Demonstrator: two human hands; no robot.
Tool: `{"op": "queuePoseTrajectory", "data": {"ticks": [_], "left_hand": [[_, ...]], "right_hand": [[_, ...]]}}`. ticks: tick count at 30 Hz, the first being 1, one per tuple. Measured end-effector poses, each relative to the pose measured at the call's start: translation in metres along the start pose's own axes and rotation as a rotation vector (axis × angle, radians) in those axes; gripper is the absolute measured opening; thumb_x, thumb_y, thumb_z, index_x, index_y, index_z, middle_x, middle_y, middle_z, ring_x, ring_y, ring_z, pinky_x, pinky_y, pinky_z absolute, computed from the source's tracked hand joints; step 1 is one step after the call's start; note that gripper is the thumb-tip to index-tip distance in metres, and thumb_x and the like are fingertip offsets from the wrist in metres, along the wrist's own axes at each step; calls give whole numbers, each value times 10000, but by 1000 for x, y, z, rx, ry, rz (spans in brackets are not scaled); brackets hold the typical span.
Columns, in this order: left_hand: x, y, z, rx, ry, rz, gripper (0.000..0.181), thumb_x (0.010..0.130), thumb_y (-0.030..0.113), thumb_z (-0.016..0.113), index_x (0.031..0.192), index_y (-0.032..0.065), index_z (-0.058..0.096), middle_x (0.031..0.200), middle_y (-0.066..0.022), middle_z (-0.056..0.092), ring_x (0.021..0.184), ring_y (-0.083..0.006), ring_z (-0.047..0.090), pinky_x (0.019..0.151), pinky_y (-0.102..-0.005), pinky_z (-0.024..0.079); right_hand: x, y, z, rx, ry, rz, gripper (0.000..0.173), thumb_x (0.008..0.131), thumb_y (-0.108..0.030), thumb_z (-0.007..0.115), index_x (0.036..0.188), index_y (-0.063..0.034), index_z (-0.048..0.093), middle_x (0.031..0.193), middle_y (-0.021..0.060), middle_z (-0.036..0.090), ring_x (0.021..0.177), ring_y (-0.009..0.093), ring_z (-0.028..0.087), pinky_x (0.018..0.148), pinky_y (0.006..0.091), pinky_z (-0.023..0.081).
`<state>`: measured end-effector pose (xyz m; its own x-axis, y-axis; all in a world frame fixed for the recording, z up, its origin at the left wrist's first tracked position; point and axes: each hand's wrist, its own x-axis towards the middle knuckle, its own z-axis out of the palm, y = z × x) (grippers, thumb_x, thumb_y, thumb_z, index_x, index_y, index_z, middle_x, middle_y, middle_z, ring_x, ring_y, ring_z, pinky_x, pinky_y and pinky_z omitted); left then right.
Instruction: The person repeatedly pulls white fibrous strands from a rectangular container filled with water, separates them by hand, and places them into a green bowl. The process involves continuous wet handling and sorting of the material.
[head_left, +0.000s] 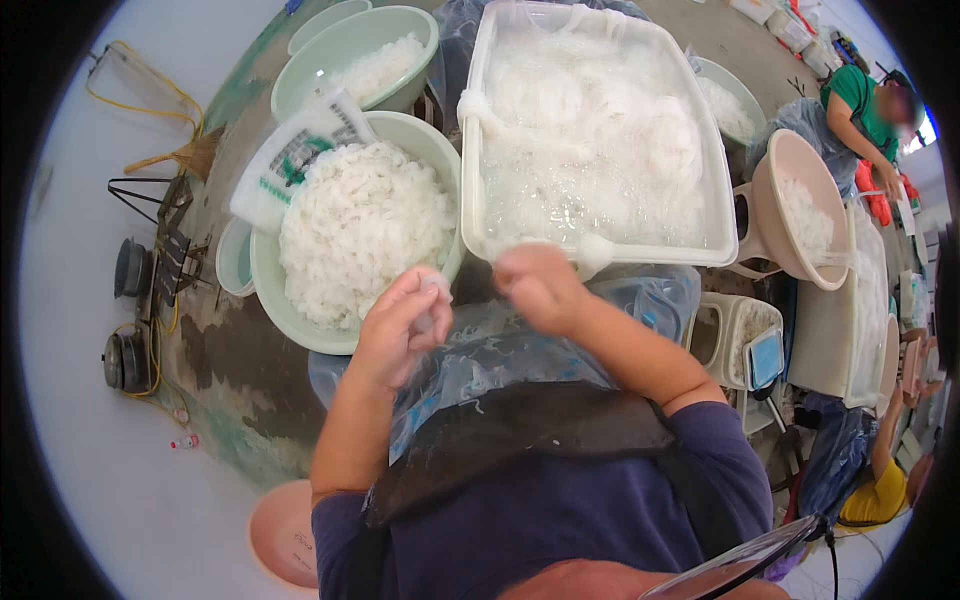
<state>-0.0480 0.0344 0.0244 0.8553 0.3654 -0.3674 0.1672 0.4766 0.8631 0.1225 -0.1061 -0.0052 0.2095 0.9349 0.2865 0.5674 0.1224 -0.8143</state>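
My left hand (405, 319) is by the near rim of a pale green basin (300, 334), its fingers closed around a small, wet, whitish clump (435, 285). That basin is heaped with tufts of white fibre (367, 225). Blurred by motion, my right hand (541, 289) is at the near left corner of a white rectangular tub (600, 255); whether it grips anything is hidden. Inside the tub, loose white fibre (592, 127) lies in water. Bands of fibre hang over its rim, with a thick lump (595, 253) right of my right hand.
A printed plastic bag (300, 161) leans on the green basin. Behind stands another green basin (405, 75) with fibre. To the right are a pink basin (765, 195) and a plastic stool (739, 337). One person in green (851, 101) and another in yellow (874, 499) sit at right.
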Motion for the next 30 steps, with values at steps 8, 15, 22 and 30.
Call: {"op": "queuePoseTrajectory", "data": {"ticks": [8,15,22,30], "left_hand": [[19,-29,37,966,-70,953,300,930,270,506,1097,59,642,1303,-181,499,1325,-335,336,1096,-449,240],[18,21,-19,837,243,1202,472,1001,357,356,1168,-37,555,1162,-176,578,1214,-316,486,1072,-466,306],[-166,189,-131,870,680,1503,444,952,265,321,1185,-75,484,1144,-228,552,1193,-393,474,1106,-534,259],[-366,227,-218,-56,1381,1360,371,960,76,340,1230,-175,379,1342,-362,367,1300,-452,322,1133,-524,237]], "right_hand": [[23,-52,-28,654,-256,-428,150,778,-190,537,774,-40,528,694,104,541,622,253,533,621,356,455],[37,49,35,350,-193,89,326,807,-315,570,973,-36,537,967,119,550,820,244,557,742,363,468],[79,54,6,210,-413,89,254,731,-249,570,710,3,549,602,102,495,589,203,473,578,355,402],[106,96,-32,264,-385,74,162,759,-171,593,704,-19,586,604,22,489,597,107,423,575,298,391]]}}
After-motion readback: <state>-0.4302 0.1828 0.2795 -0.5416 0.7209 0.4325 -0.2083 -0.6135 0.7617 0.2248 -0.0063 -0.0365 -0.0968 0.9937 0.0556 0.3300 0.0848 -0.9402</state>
